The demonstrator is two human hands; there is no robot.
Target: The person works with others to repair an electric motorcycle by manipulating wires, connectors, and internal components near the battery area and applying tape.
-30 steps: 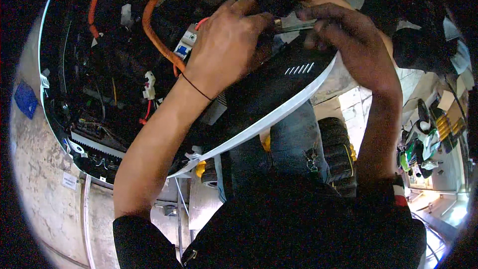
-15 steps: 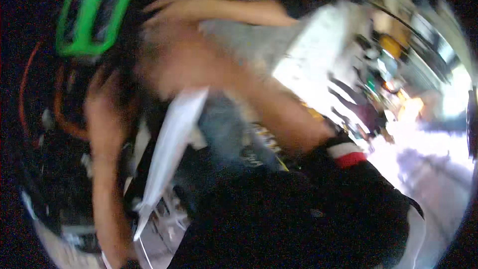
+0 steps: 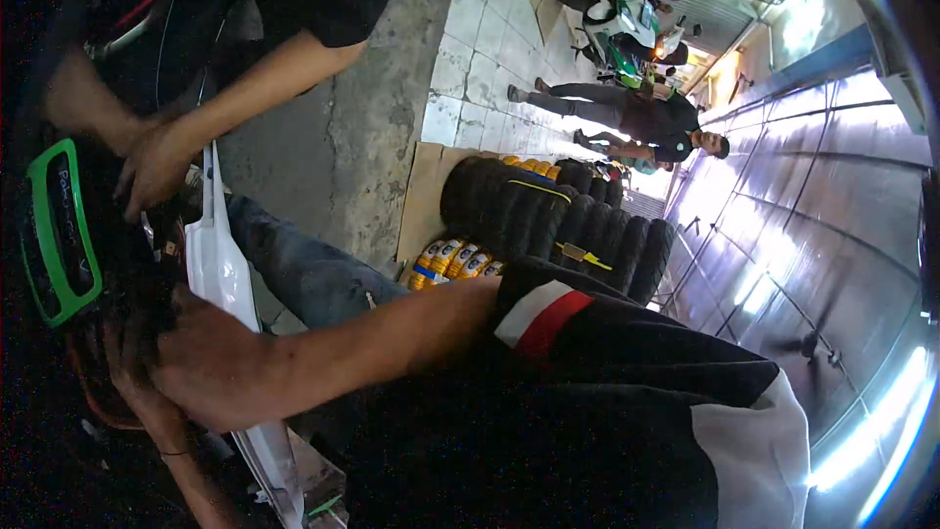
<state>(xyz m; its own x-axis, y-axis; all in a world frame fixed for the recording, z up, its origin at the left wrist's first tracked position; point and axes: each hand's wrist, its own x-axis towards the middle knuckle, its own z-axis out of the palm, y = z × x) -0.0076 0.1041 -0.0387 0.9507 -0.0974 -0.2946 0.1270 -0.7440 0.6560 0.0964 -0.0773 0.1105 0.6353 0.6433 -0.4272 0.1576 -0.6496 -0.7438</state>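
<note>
My right arm crosses from a black sleeve with white and red bands, and my right hand [image 3: 181, 358] reaches into the dark area at the left, its fingers lost in shadow. From the lower edge my left forearm, with a thin band at the wrist, rises to my left hand [image 3: 127, 377], mostly dark beside the right one. Both are close to a long white panel [image 3: 220, 274], apparently motorcycle bodywork, which runs behind my right forearm. Left of my hands is a bright green, loop-shaped frame [image 3: 64, 299] on a dark body. What either hand grips is hidden.
Across from me, a co-worker's hand [image 3: 157, 171] bends down near the panel's upper end. Stacked black tyres [image 3: 504, 201] and yellow-wrapped rolls [image 3: 446, 260] stand beyond a grey concrete floor [image 3: 367, 127]. People [image 3: 636, 118] and a motorcycle [image 3: 622, 34] are farther off.
The view has swung and sharpened, so the tyres and people now show plainly. The green frame and my hands sit lower and farther left. The co-worker's hand now appears farther left.
</note>
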